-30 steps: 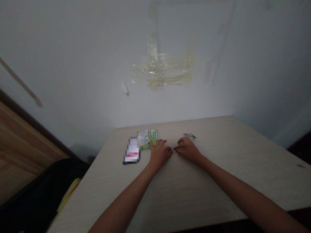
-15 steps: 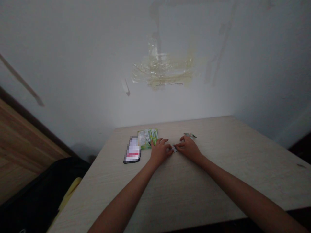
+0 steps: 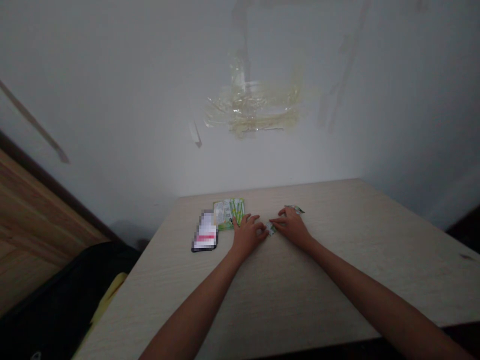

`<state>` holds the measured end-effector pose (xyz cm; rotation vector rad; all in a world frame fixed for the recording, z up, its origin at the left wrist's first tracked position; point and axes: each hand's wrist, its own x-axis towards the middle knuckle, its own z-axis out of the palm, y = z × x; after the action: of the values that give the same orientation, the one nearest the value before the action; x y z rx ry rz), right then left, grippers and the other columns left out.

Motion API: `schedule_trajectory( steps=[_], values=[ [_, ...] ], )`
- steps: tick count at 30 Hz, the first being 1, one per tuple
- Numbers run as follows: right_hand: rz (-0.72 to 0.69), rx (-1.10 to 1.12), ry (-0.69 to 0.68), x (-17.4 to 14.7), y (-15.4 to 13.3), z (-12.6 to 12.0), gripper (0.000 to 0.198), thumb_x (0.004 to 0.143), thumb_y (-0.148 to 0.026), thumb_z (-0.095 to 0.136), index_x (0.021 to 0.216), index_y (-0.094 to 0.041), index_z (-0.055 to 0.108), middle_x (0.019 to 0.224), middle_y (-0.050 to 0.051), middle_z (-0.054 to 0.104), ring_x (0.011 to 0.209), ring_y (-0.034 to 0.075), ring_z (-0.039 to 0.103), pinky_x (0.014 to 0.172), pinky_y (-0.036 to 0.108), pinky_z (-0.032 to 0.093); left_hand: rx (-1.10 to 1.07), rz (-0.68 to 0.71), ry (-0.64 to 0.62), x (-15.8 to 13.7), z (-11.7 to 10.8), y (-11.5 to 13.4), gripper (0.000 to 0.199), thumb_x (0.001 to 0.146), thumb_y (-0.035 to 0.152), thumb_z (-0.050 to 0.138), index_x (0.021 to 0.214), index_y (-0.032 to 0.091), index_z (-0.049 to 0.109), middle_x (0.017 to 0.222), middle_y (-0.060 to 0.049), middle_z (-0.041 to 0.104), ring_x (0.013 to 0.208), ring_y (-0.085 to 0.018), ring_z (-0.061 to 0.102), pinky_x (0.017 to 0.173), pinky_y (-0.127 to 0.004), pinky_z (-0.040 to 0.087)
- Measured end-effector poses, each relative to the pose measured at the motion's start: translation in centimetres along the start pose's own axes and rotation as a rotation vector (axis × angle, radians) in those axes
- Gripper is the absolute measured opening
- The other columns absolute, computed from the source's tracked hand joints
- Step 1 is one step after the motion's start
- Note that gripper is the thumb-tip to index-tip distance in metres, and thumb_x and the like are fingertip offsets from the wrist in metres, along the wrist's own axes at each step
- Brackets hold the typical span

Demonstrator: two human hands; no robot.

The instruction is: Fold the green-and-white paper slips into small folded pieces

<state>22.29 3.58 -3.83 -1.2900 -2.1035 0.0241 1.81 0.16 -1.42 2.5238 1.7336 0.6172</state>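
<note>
On the table, a small green-and-white piece (image 3: pixel 270 229), possibly paper or foil, lies between my two hands; its kind is too small to make out. My left hand (image 3: pixel 246 236) has its thumb and forefinger pinched at the left edge of this piece, with the other fingers spread. The outer fingers rest over the edge of a green printed packet (image 3: pixel 227 212). From the other side, my right hand (image 3: pixel 295 229) is closed, its fingertips pressed together at the piece's upper right. Just behind the right hand lies a small crumpled patterned scrap (image 3: pixel 297 208).
A phone (image 3: pixel 205 235) with a blurred screen lies left of the packet, partly under it. The pale wooden table (image 3: pixel 300 300) meets a wall (image 3: pixel 150 100) with peeling clear tape (image 3: pixel 255 107). A dark bag (image 3: pixel 75 285) and yellow cloth (image 3: pixel 108 295) are at the left.
The right fingertips have shifted up slightly, and more of the small piece shows. My left hand stays nearly still. Packet, phone and scrap keep their places.
</note>
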Motion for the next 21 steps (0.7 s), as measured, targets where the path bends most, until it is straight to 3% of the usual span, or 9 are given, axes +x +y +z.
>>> schedule_trajectory(
  steps=[5,9,21],
  values=[
    [-0.018,0.162,0.089,-0.04,1.0,0.48,0.014,0.085,-0.029,0.065,0.09,-0.025,0.078,0.098,0.008,0.063,0.097,0.023,0.056,0.09,0.04,0.044,0.02,-0.001,0.032,-0.04,0.43,-0.02,0.027,0.087,0.052,0.054,0.106,0.04,0.068,0.133,0.0,0.057,0.134,-0.03,0.036,0.108,-0.073,0.007],
    [-0.058,0.233,0.033,-0.07,0.93,0.39,0.012,0.083,-0.027,0.066,0.084,-0.026,0.077,0.099,0.007,0.064,0.098,0.022,0.057,0.093,0.043,0.042,0.031,-0.002,0.045,-0.02,0.56,-0.1,0.027,0.089,0.052,0.05,0.106,0.041,0.069,0.133,0.001,0.058,0.134,-0.031,0.035,0.108,-0.074,0.004],
    [-0.127,0.17,0.001,0.0,0.45,0.01,0.011,0.079,-0.022,0.07,0.087,-0.026,0.077,0.1,0.008,0.061,0.098,0.023,0.055,0.095,0.044,0.042,0.068,-0.015,0.031,0.56,-0.12,0.36,0.028,0.091,0.051,0.047,0.102,0.04,0.071,0.13,0.001,0.06,0.133,-0.033,0.035,0.107,-0.074,0.007]
  ],
)
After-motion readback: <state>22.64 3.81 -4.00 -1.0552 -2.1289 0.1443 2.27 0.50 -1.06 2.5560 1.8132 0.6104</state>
